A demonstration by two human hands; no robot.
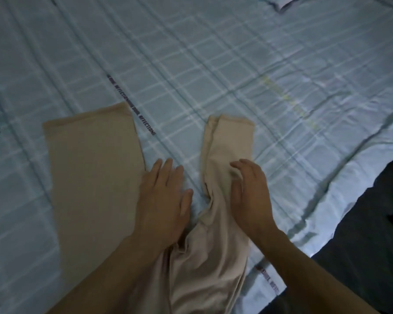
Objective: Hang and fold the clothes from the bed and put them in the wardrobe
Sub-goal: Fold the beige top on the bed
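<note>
Beige soft-fabric trousers point(95, 168) spread on bed w/ pale-blue checked sheet point(213, 64); left hand point(166, 198), right hand point(250, 193) flat, fingers relaxed, smoothing wrinkled leg for folding.

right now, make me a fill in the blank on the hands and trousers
The left hand lies with fingers ___ (straight/curled).
The right hand rests on the ___ (smooth/wrinkled) leg of the beige trousers.
The bed sheet is ___ (checked/dotted).
Missing: straight; wrinkled; checked.
</note>
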